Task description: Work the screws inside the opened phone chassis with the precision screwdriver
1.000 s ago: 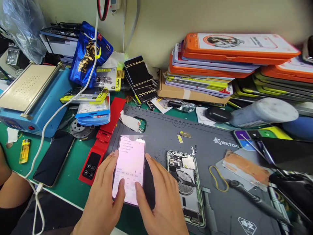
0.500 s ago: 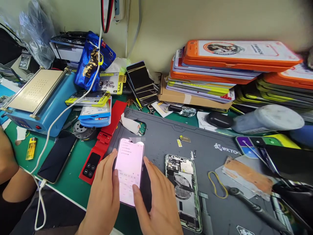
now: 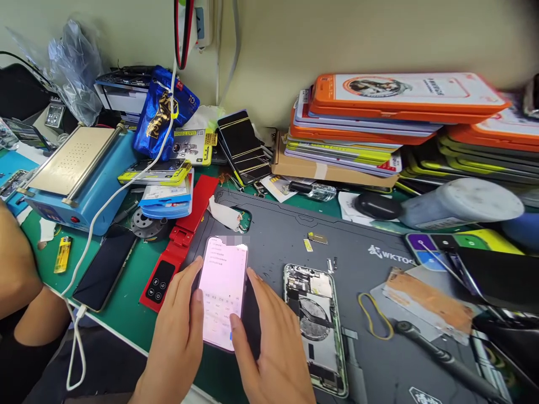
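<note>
Phone point(image 3: 223, 275) was held from both sides near the grey mat point(image 3: 278, 230)'s left edge: left hand point(image 3: 177, 331) along its left side, right hand point(image 3: 273, 342) along its right, thumb over lit screen point(image 3: 221, 278). Opened device point(image 3: 315, 328) lay just right.

Head-worn cam, sole view: looks fwd + down across workbench point(image 3: 126, 317), wide FOV, vert squeezed. L hand point(image 3: 177, 331) and R hand point(image 3: 273, 342) enter from btm edge, close to lens; smartphone point(image 3: 223, 275) btwn them, L of ctr, lower half. Grey repair mat point(image 3: 273, 224) runs mid to R. Far bg = wall point(image 3: 273, 45) across top. Blue hot-plate unit point(image 3: 78, 160) at L, stacked orange cases point(image 3: 357, 112) upper R. Bench edge point(image 3: 120, 338) cuts diag thru btm L.
</note>
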`<state>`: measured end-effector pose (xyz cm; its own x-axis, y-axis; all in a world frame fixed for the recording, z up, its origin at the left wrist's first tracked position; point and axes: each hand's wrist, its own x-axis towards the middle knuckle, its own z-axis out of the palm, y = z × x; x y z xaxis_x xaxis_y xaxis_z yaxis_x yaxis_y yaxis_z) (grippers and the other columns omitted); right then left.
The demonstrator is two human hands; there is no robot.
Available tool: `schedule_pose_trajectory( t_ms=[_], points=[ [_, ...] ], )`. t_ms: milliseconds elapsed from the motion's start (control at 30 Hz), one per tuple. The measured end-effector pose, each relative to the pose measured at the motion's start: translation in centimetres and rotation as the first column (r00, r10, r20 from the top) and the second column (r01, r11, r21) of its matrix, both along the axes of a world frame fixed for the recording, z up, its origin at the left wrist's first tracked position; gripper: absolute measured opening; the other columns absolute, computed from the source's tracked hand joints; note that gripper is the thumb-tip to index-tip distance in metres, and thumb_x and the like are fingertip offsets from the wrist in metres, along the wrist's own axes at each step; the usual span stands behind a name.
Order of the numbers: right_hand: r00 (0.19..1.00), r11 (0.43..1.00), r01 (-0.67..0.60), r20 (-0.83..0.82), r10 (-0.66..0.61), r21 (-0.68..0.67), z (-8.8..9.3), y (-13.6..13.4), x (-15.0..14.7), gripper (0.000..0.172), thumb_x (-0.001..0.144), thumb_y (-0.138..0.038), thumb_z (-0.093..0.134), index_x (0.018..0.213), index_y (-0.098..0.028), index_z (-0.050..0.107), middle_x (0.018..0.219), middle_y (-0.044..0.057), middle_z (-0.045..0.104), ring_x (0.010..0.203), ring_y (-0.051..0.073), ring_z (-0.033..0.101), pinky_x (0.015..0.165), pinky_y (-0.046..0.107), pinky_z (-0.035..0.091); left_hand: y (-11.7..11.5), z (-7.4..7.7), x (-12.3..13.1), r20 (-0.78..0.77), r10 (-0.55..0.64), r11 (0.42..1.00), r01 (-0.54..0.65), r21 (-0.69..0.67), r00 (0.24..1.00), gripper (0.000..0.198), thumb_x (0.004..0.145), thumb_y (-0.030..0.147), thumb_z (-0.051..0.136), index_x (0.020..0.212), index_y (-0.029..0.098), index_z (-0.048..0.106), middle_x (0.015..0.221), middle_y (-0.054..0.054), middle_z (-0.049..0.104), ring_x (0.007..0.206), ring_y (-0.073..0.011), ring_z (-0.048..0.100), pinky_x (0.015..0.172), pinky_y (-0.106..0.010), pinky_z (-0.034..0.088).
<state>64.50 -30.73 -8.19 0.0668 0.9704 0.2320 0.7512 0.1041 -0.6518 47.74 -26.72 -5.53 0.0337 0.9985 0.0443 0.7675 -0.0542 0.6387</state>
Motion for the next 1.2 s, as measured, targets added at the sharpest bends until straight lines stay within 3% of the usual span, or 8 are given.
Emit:
schedule_pose_trajectory(
  t_ms=[300, 467, 600, 767, 967, 1200],
  points=[
    [0.999, 1.0, 0.001, 0.039, -0.001, 0.001, -0.3, 0.1, 0.0, 0.06, 0.118, -0.041, 0.046, 0.173, -0.024, 0.031, 0.164, 0.009, 0.054, 0.146, 0.028, 0.056, 0.112, 0.046, 0.055, -1.5, 0.7, -2.1, -0.184, -0.193, 0.974, 0.212, 0.087, 0.964, 0.064, 0.11, 0.022, 0.048, 0.171, 0.034, 0.032, 0.168, -0.002, 0.056, 0.156, -0.0146, 0.055, 0.123, -0.029, 0.06],
    [0.999, 0.999, 0.028, 0.031, -0.027, -0.02, -0.5, 0.1, -0.2, 0.059, 0.119, -0.044, 0.046, 0.173, -0.025, 0.031, 0.163, 0.009, 0.055, 0.146, 0.029, 0.057, 0.112, 0.046, 0.054, -2.2, -0.1, -2.8, -0.251, -0.266, 0.939, 0.31, 0.152, 0.931, 0.045, 0.11, 0.025, 0.051, 0.155, 0.026, 0.05, 0.17, -0.004, 0.053, 0.161, -0.0126, 0.047, 0.126, -0.025, 0.054],
    [0.998, 1.0, 0.026, 0.054, -0.026, -0.01, -0.5, 0.2, -0.3, 0.059, 0.119, -0.046, 0.046, 0.172, -0.024, 0.032, 0.163, 0.008, 0.056, 0.145, 0.028, 0.057, 0.111, 0.044, 0.055, -2.1, -0.8, -2.7, -0.263, -0.261, 0.916, 0.324, 0.235, 0.929, 0.033, 0.11, 0.025, 0.049, 0.142, 0.02, 0.056, 0.167, -0.008, 0.055, 0.162, -0.0116, 0.045, 0.128, -0.025, 0.05],
    [0.988, 1.0, -0.008, 0.152, 0.007, 0.007, -0.1, 0.6, 0.1, 0.061, 0.119, -0.047, 0.046, 0.172, -0.021, 0.032, 0.163, 0.01, 0.056, 0.144, 0.028, 0.058, 0.109, 0.043, 0.055, -2.0, -1.8, -2.5, -0.275, -0.256, 0.888, 0.338, 0.312, 0.927, 0.032, 0.11, 0.027, 0.051, 0.139, 0.017, 0.057, 0.163, -0.012, 0.059, 0.161, -0.0164, 0.048, 0.126, -0.029, 0.054],
    [0.958, 1.0, 0.006, 0.287, -0.01, 0.014, 1.0, 2.2, 0.1, 0.056, 0.119, -0.05, 0.042, 0.166, -0.02, 0.039, 0.156, 0.009, 0.061, 0.134, 0.025, 0.063, 0.101, 0.04, 0.054, -2.3, -2.1, -2.6, -0.242, -0.242, 0.914, 0.305, 0.269, 0.94, 0.027, 0.108, 0.022, 0.051, 0.134, 0.021, 0.057, 0.166, -0.011, 0.057, 0.16, -0.0183, 0.049, 0.123, -0.032, 0.058],
    [0.934, 0.997, 0.04, 0.352, -0.06, 0.062, 1.5, 3.6, -0.8, 0.056, 0.12, -0.053, 0.035, 0.161, -0.016, 0.046, 0.152, 0.012, 0.063, 0.124, 0.027, 0.063, 0.095, 0.041, 0.049, -2.3, -2.4, -2.7, -0.239, -0.275, 0.899, 0.338, 0.28, 0.931, 0.024, 0.103, 0.01, 0.049, 0.122, 0.022, 0.058, 0.167, -0.011, 0.054, 0.161, -0.0188, 0.048, 0.126, -0.033, 0.055]
  ],
)
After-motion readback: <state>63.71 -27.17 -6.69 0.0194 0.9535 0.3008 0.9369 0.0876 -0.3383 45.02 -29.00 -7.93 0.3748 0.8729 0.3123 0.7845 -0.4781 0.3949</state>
